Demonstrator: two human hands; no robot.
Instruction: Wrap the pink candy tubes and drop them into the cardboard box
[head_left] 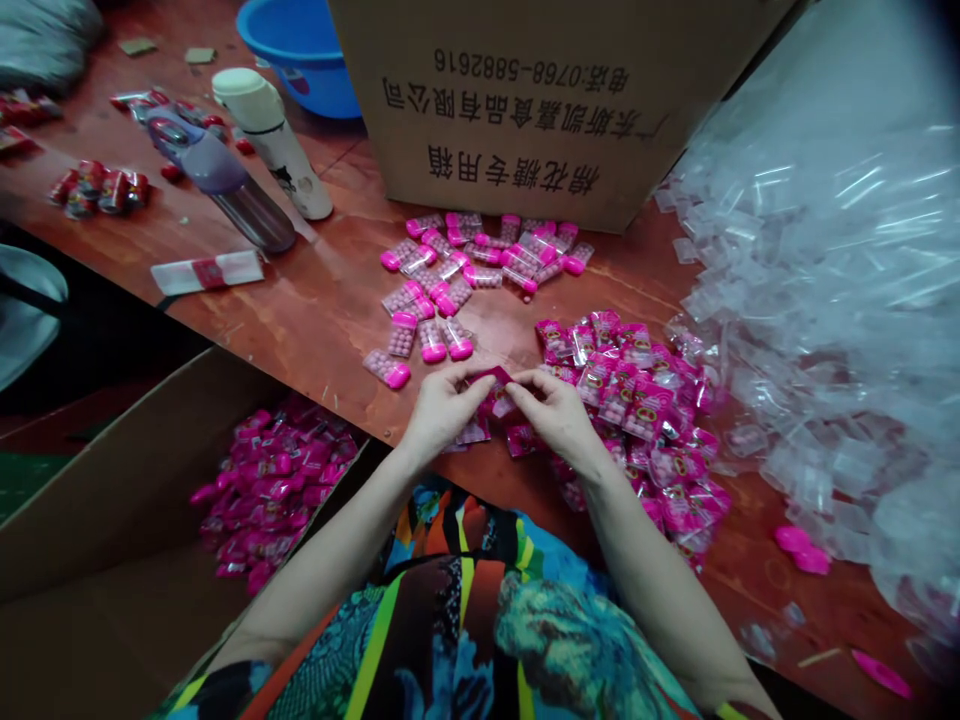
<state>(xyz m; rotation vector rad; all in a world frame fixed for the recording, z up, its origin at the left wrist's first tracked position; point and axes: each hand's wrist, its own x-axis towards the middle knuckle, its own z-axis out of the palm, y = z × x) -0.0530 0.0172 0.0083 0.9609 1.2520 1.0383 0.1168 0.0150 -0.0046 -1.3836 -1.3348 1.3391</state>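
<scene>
Near the table's front edge, my left hand (444, 408) and my right hand (553, 410) pinch a small pink wrapper (496, 386) between them. Thumbs and forefingers are pressed on its top edge. Just beyond the hands lie several small clear bottles with pink caps, filled with pale beads (457, 338). A heap of pink printed candy packets (626, 395) lies close to the right of my right hand. One pink packet (521, 440) rests on the table below the hands. What is inside the held wrapper cannot be made out.
A cardboard box (510, 120) stands at the back, beside a blue basin (322, 85). Clear plastic pieces (817, 300) pile up on the right. Two drink bottles (217, 185) (281, 150) stand back left. An open carton at lower left holds pink packets (281, 480).
</scene>
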